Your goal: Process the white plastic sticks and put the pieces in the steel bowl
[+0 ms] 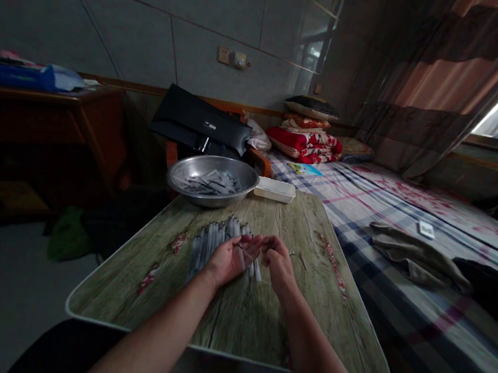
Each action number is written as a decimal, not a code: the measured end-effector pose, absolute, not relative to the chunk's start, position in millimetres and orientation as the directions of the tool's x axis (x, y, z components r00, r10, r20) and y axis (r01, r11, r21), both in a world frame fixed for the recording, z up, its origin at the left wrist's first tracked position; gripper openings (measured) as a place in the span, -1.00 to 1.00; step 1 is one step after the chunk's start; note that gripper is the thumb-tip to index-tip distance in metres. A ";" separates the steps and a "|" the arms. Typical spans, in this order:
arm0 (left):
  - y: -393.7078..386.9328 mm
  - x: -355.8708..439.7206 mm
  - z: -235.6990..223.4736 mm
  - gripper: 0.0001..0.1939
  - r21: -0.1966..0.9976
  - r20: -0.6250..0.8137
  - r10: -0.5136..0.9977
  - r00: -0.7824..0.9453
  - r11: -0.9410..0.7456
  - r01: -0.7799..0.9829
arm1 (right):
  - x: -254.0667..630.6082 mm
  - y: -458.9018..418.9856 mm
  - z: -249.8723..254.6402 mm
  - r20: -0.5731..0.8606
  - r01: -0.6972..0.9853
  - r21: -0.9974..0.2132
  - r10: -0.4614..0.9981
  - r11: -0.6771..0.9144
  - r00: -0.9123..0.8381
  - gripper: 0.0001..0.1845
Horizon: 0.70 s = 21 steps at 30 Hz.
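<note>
Over the table, my left hand (234,259) is turned palm up, its thumb and fingers around what looks like a thin clear plastic tube; blur hides part of it. Close against its fingertips is my right hand (278,264), with fingers curled in a pinch; whatever they pinch is too small to make out. Beneath and behind the left hand, several clear plastic tubes (211,239) with dark ends lie side by side on the wood-patterned table (258,328). A steel basin (210,198) at the table's far end contains many small clear and whitish pieces.
Beside the basin stands a white rectangular tray (274,191). A black monitor-like panel (202,122) leans on a wooden chair behind. To the right is a bed (344,193) with folded bedding (303,143) and a grey cloth (414,257). A wooden desk (47,117) stands left.
</note>
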<state>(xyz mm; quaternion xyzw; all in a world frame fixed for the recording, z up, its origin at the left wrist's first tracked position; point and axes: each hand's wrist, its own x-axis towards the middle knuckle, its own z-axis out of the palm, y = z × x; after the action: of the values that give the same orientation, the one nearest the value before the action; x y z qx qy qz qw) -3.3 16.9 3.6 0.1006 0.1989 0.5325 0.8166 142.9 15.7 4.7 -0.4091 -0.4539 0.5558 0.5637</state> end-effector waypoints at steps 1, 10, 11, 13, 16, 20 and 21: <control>16.2 -7.8 4.6 -0.73 0.358 -0.213 0.901 0.379 0.433 -0.827 | 144.1 16.8 4.8 0.028 -0.295 -0.955 1.000 0.024 -0.010 -0.74; 15.6 -11.8 -0.3 -0.75 0.322 -0.259 0.860 0.441 0.507 -0.800 | 143.6 22.1 -0.9 0.178 -0.134 -0.972 0.978 0.192 0.113 -0.81; 15.9 -10.0 -1.2 -0.76 0.327 -0.249 0.869 0.428 0.491 -0.807 | 142.8 20.6 0.0 0.240 -0.058 -0.967 0.961 0.250 0.138 -0.83; 15.9 -7.5 -3.1 -0.76 0.343 -0.225 0.876 0.426 0.480 -0.807 | 140.7 16.2 2.4 0.371 0.107 -0.928 0.911 0.356 0.179 -0.82; 14.7 -4.2 -7.2 -0.72 0.376 -0.199 0.865 0.460 0.501 -0.779 | 135.1 9.4 4.1 0.479 0.325 -0.843 0.873 0.428 0.092 -0.73; 13.2 2.4 -13.2 -0.73 0.338 -0.238 0.855 0.460 0.517 -0.786 | 126.2 4.9 -0.1 0.475 0.545 -0.677 0.859 0.495 -0.190 -0.58; 13.1 3.7 -14.2 -0.72 0.329 -0.253 0.855 0.454 0.517 -0.790 | 124.7 4.2 -1.3 0.452 0.597 -0.626 0.857 0.501 -0.245 -0.55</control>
<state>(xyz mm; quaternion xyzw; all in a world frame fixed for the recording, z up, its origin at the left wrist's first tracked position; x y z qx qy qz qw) 3.7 13.1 -14.2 0.0823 0.1958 0.4846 0.8485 124.7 4.2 -1.3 -0.4712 -0.7715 0.1652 0.3942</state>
